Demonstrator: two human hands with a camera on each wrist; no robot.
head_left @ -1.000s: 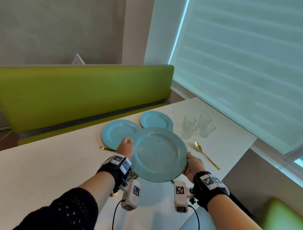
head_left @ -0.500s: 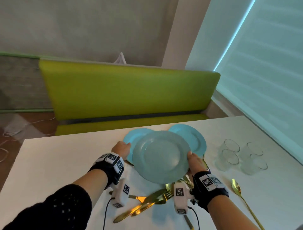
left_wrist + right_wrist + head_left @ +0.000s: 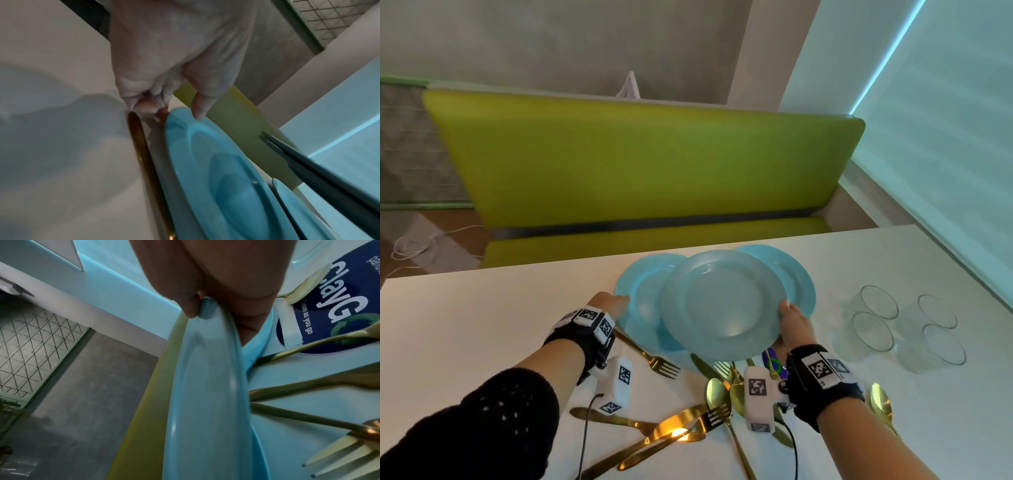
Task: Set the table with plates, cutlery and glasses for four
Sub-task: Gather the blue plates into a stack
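Observation:
A teal plate hangs tilted above the table, and my right hand alone grips its right rim, thumb on top and fingers beneath. Under it two more teal plates lie on the white table, one to the left and one to the right. My left hand pinches the left plate's near rim, thumb on top and fingers curled at its edge. Several clear glasses stand at the right. Gold forks, knives and spoons lie scattered at the front.
A green bench runs along the table's far edge. A dark blue packet lies under the cutlery near my right wrist. One gold spoon lies apart at the right. A window blind fills the right side.
My left hand has let go of the raised plate and moved to the rim of the left plate on the table. The right hand keeps the raised plate over the other two.

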